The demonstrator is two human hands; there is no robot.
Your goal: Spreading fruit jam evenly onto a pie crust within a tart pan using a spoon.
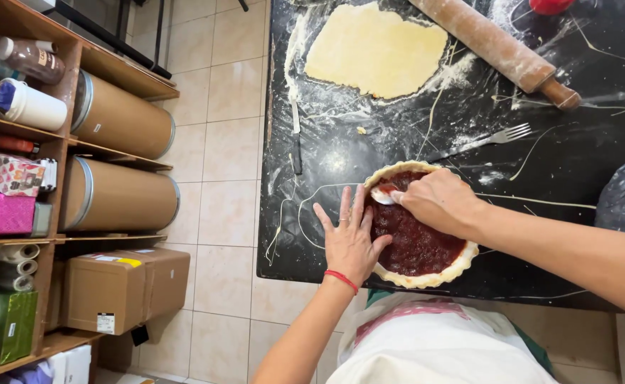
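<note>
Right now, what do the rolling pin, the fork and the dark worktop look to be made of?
Rolling pin: looks like wood, matte brown, dusted with flour. Fork: seems metal, grey with a dull shine on the tines. Worktop: probably polished stone or a similar hard slab, black with pale veins and glossy reflections under flour smears.

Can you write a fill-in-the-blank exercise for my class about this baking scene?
1. The right hand spreads dark red ____ in the round pale pastry tart shell.
2. The left hand wears a ____ string bracelet.
3. The wooden rolling pin lies beside a flat sheet of ____.
4. A metal ____ lies on the floured black worktop.

Missing: jam; red; dough; fork
</note>
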